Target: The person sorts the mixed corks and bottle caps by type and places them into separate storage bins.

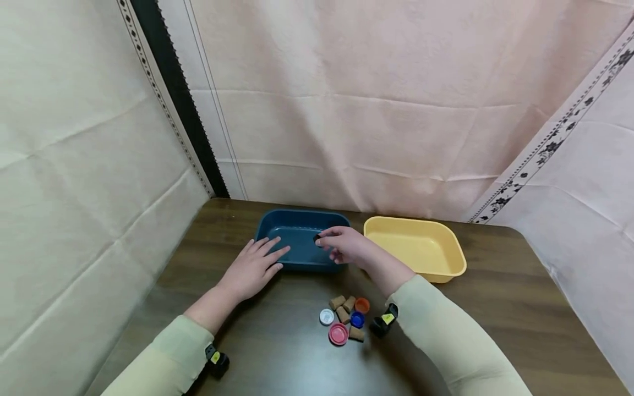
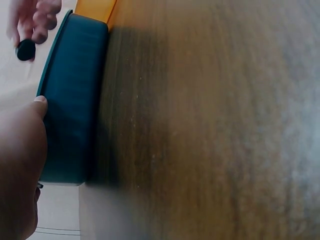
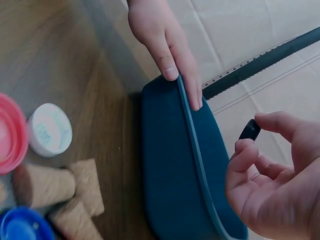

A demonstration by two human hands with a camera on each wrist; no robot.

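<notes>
At the left end of the blue tub (image 1: 302,216), the left hand (image 1: 251,269) has its fingers spread and reaching in over the rim, its thumb touching the rim from outside. Above the tub's right half, clear of its rim, a black cap (image 1: 316,237) sits at the very fingertips of the right hand (image 1: 344,245), pinched between thumb and finger (the other fingers curl in, well short of it). In front of the tub, toward the person, lie a white cap (image 1: 326,316), a pink cap (image 1: 338,334), four corks (image 1: 343,315), a blue cap (image 1: 357,319) and an orange cap (image 1: 362,305), bunched together. Just right of the blue tub stands a yellow tub (image 1: 413,247).
</notes>
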